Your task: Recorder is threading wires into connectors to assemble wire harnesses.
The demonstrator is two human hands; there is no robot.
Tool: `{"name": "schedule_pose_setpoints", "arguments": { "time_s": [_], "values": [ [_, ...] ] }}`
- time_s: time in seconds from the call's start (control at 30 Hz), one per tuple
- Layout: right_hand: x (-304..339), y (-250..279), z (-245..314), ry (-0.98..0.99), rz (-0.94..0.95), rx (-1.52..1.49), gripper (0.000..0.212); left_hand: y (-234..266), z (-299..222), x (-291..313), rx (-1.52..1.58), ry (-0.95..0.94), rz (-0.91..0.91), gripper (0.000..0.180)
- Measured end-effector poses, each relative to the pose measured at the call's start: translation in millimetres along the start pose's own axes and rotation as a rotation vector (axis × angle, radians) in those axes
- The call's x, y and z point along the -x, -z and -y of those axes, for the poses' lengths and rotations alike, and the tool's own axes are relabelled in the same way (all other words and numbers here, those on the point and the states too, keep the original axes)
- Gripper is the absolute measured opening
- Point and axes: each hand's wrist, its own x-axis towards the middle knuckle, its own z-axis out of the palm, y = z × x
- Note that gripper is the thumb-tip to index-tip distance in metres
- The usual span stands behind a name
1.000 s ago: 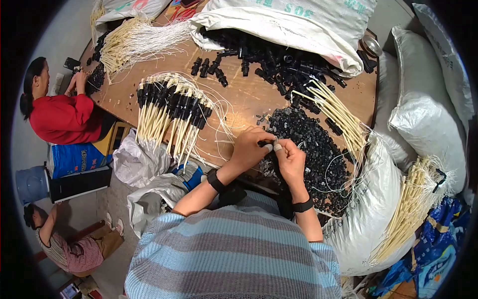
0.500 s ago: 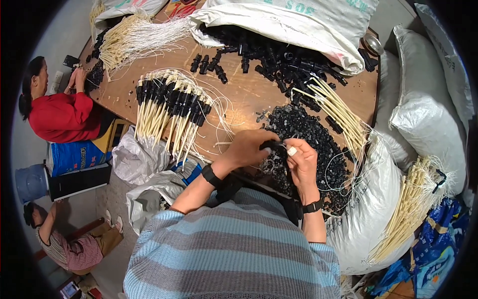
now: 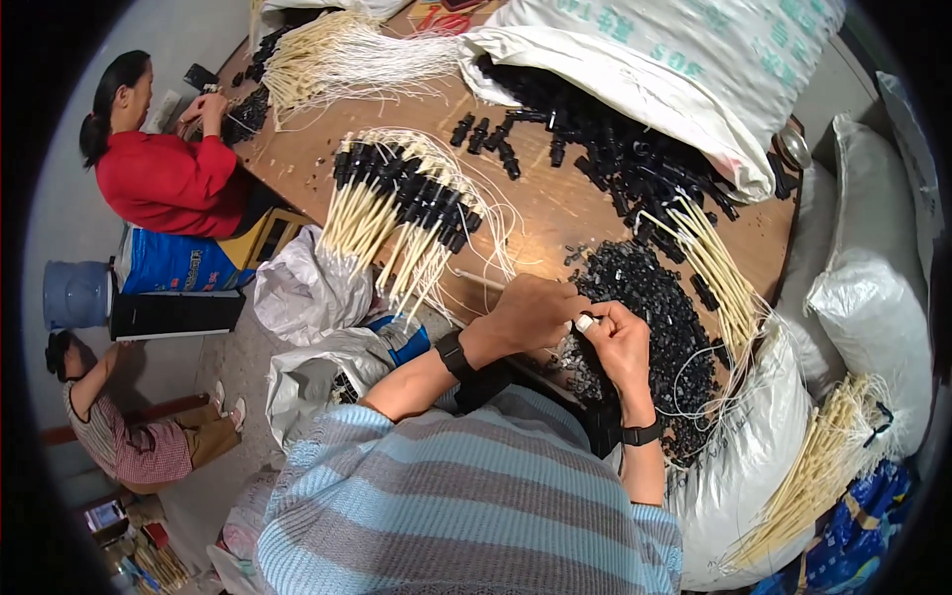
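Note:
My left hand [image 3: 535,315] is closed, back upward, at the near table edge. A thin cream stick [image 3: 478,281] juts out from its left side and seems to be held in it. Close against it, my right hand [image 3: 619,345] pinches with thumb and fingers, a white wrap [image 3: 585,322] round one digit. What lies between the fingertips is hidden. Just beyond and right of both hands spreads a heap of small black plastic pieces [image 3: 654,307]. To the left lies a bundle of cream sticks with black connectors [image 3: 402,203] and white cords.
An open white sack [image 3: 635,89] spills black connectors [image 3: 635,164] across the far table. Bare cream sticks [image 3: 719,268] lie right of the heap. Full sacks [image 3: 863,288] crowd the right side. A person in red [image 3: 169,178] sits at the far left; another person [image 3: 129,426] sits lower left.
The whole view has shifted, so the table sits lower and further right. My hands have drawn closer together, and the black piece seen between them is now hidden.

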Motion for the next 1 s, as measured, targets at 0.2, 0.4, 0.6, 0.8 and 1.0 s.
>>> {"name": "schedule_pose_setpoints", "arguments": {
  "time_s": [0.2, 0.4, 0.6, 0.8, 1.0],
  "values": [
    [-5, 6, 19, 0.601, -0.468, 0.200, 0.015, 57, 52, 12, -0.037, 0.097, -0.557, 0.017],
    [4, -7, 22, 0.610, -0.159, 0.427, 0.026, 82, 91, 32, -0.527, 0.513, -0.719, 0.043],
    [2, 5, -4, 0.461, -0.186, 0.327, 0.024, 32, 61, -46, 0.219, 0.109, -0.355, 0.041],
    [5, 67, -15, 0.176, -0.317, 0.261, 0.022, -33, 70, -146, 0.135, 0.033, -0.295, 0.030],
    [4, 127, -48, 0.035, -0.466, 0.331, 0.021, -46, 90, -119, 0.008, 0.117, -0.111, 0.033]
  ]
}}
